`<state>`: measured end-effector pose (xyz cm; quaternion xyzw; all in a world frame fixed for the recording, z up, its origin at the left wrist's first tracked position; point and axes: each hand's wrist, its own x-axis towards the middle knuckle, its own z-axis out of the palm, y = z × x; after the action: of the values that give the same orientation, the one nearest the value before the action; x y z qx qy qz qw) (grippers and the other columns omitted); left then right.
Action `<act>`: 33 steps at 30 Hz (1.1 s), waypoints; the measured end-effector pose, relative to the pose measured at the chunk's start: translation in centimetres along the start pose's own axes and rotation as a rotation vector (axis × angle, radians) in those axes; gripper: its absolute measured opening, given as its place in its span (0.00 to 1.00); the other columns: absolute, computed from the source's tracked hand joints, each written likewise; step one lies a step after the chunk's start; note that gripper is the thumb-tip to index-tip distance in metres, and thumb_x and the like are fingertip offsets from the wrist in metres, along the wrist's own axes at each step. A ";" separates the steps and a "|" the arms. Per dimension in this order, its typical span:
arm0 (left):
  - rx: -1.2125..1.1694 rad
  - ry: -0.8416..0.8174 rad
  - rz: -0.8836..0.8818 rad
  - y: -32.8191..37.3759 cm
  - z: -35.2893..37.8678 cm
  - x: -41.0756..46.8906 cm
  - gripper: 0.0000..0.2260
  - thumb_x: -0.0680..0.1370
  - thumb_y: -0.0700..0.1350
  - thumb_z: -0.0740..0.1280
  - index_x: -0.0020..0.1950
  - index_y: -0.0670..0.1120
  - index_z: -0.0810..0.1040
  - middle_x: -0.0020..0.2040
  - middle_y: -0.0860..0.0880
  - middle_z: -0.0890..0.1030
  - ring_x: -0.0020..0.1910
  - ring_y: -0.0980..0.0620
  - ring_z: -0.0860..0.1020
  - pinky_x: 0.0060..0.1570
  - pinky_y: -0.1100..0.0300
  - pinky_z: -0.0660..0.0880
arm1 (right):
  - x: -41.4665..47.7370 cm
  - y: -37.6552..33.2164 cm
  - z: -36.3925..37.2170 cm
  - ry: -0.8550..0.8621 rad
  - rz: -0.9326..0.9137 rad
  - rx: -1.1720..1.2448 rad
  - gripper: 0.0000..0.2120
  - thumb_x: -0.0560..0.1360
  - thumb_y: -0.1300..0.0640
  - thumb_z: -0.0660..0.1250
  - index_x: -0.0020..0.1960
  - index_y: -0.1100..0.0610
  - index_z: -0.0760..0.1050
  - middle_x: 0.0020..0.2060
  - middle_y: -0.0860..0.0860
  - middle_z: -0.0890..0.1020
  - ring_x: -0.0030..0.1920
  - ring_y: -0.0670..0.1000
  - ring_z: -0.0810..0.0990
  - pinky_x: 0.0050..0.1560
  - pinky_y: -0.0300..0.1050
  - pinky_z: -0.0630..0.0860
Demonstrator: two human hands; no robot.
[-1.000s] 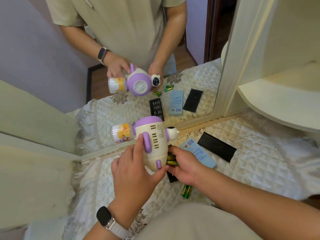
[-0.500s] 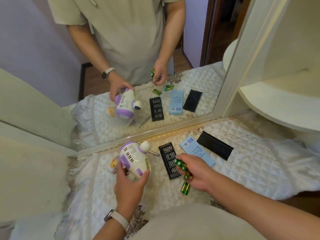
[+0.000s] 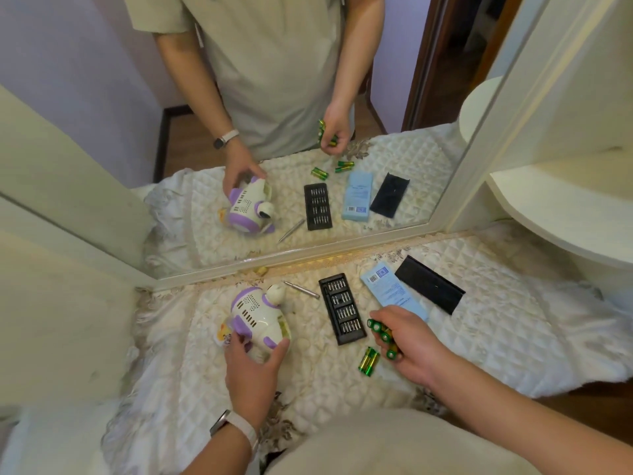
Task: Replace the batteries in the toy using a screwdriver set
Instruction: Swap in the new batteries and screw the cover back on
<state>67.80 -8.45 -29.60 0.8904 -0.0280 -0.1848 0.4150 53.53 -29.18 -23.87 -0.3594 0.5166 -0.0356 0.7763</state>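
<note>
Toy (image 3: 255,317) now down on the quilt (image 3: 325,382) in left hand (image 3: 251,370), right hand (image 3: 411,347) apart with batteries (image 3: 382,332).

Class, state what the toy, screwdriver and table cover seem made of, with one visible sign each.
Toy: glossy moulded plastic, likely; smooth cream and purple shell with vent slots.
Screwdriver: metal, apparently; slim silvery shaft.
Table cover: quilted fabric with satin sheen; stitched diamond pattern.

A bare strip of quilted cover (image 3: 308,354) runs between the toy (image 3: 255,317) and the bit tray (image 3: 342,308); the screwdriver (image 3: 301,289) lies across its far end. The mirror frame (image 3: 308,257) closes the far edge. Right of the black case (image 3: 430,289) the cover is open; a rounded shelf (image 3: 565,214) overhangs that corner.
</note>
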 end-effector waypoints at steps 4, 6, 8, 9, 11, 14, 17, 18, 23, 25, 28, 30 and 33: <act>0.007 0.061 0.006 -0.8 0.1 -1.1 0.35 0.64 0.70 0.73 0.66 0.55 0.73 0.60 0.55 0.78 0.60 0.53 0.77 0.60 0.47 0.77 | 0.5 0.1 -1.0 0.006 -0.014 -0.056 0.11 0.76 0.61 0.65 0.36 0.54 0.69 0.25 0.49 0.72 0.25 0.46 0.66 0.26 0.41 0.56; 0.026 0.101 0.016 -0.7 0.3 -2.3 0.25 0.67 0.67 0.72 0.59 0.57 0.76 0.53 0.54 0.80 0.54 0.52 0.79 0.54 0.47 0.78 | 0.7 0.1 -1.8 0.005 -0.016 -0.084 0.08 0.75 0.60 0.66 0.38 0.54 0.70 0.26 0.49 0.72 0.25 0.46 0.67 0.26 0.41 0.57; 0.063 0.138 0.014 -0.3 0.8 -3.5 0.22 0.70 0.58 0.73 0.60 0.51 0.77 0.54 0.51 0.78 0.56 0.48 0.77 0.58 0.44 0.77 | 0.8 -0.1 -2.8 0.004 -0.029 -0.105 0.05 0.75 0.60 0.66 0.41 0.55 0.73 0.27 0.50 0.72 0.26 0.47 0.67 0.26 0.41 0.58; 0.081 0.147 0.012 0.1 1.3 -4.2 0.21 0.72 0.53 0.73 0.61 0.48 0.77 0.55 0.50 0.77 0.57 0.47 0.76 0.60 0.44 0.75 | 0.9 -0.1 -3.3 0.004 -0.041 -0.117 0.03 0.75 0.60 0.66 0.42 0.56 0.74 0.28 0.50 0.72 0.26 0.47 0.67 0.27 0.42 0.59; 0.099 0.136 0.047 1.3 2.6 -5.2 0.16 0.73 0.46 0.74 0.59 0.47 0.78 0.54 0.50 0.78 0.57 0.47 0.76 0.60 0.46 0.74 | 0.9 -0.4 -4.5 0.004 -0.062 -0.139 0.02 0.74 0.60 0.67 0.43 0.57 0.76 0.29 0.51 0.73 0.28 0.48 0.68 0.28 0.42 0.61; 0.084 0.039 0.102 4.0 5.5 -6.3 0.12 0.73 0.44 0.73 0.56 0.49 0.77 0.52 0.51 0.78 0.53 0.50 0.77 0.55 0.53 0.74 | 0.8 -1.1 -6.3 0.005 -0.076 -0.143 0.03 0.74 0.59 0.68 0.42 0.56 0.79 0.33 0.52 0.76 0.30 0.49 0.71 0.30 0.42 0.63; 0.160 -0.111 0.131 7.3 9.1 -6.9 0.12 0.75 0.47 0.71 0.57 0.49 0.76 0.49 0.54 0.77 0.47 0.57 0.76 0.45 0.62 0.72 | 0.5 -2.2 -8.3 0.011 -0.095 -0.167 0.07 0.76 0.59 0.66 0.38 0.55 0.77 0.29 0.50 0.77 0.28 0.48 0.70 0.27 0.41 0.61; 0.194 -0.154 0.145 8.3 10.3 -6.9 0.12 0.75 0.48 0.71 0.57 0.50 0.76 0.48 0.54 0.77 0.45 0.58 0.76 0.41 0.64 0.71 | 0.4 -2.7 -9.0 0.008 -0.103 -0.171 0.08 0.76 0.59 0.66 0.38 0.55 0.76 0.27 0.49 0.76 0.27 0.48 0.69 0.25 0.40 0.60; 0.293 -0.318 0.071 11.2 15.7 -5.5 0.27 0.75 0.57 0.68 0.70 0.47 0.69 0.57 0.48 0.79 0.51 0.49 0.80 0.50 0.51 0.79 | 0.4 -4.3 -12.2 0.028 -0.117 -0.169 0.08 0.76 0.59 0.66 0.38 0.56 0.75 0.27 0.50 0.73 0.27 0.48 0.68 0.24 0.40 0.62; 0.275 -0.370 0.012 12.0 17.3 -4.6 0.32 0.75 0.58 0.69 0.73 0.46 0.64 0.62 0.47 0.77 0.56 0.46 0.80 0.54 0.50 0.79 | 0.7 -4.8 -13.1 0.048 -0.109 -0.149 0.08 0.76 0.58 0.66 0.38 0.56 0.75 0.28 0.51 0.73 0.28 0.49 0.69 0.24 0.41 0.62; 0.235 -0.398 -0.022 13.0 19.4 -2.9 0.27 0.74 0.55 0.72 0.66 0.46 0.66 0.60 0.49 0.77 0.52 0.48 0.79 0.51 0.51 0.80 | 1.5 -5.2 -14.2 0.074 -0.102 -0.139 0.07 0.75 0.58 0.67 0.38 0.56 0.75 0.29 0.52 0.73 0.30 0.50 0.70 0.25 0.41 0.62; 0.228 -0.385 -0.063 13.7 20.6 -1.5 0.26 0.72 0.58 0.74 0.59 0.47 0.66 0.58 0.46 0.78 0.49 0.49 0.79 0.50 0.49 0.81 | 2.1 -5.4 -14.7 0.085 -0.088 -0.155 0.07 0.75 0.57 0.67 0.38 0.55 0.76 0.30 0.52 0.73 0.32 0.51 0.70 0.26 0.42 0.63; 0.322 -0.348 -0.099 14.6 22.4 0.1 0.36 0.65 0.68 0.72 0.61 0.46 0.66 0.58 0.45 0.75 0.52 0.44 0.79 0.51 0.46 0.81 | 3.0 -6.1 -15.1 0.087 -0.064 -0.176 0.07 0.76 0.56 0.67 0.40 0.56 0.75 0.32 0.54 0.72 0.32 0.51 0.70 0.26 0.41 0.63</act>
<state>61.55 -34.32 -31.89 0.9002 -0.0847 -0.3486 0.2469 44.36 -42.81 -25.75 -0.4406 0.5392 -0.0306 0.7171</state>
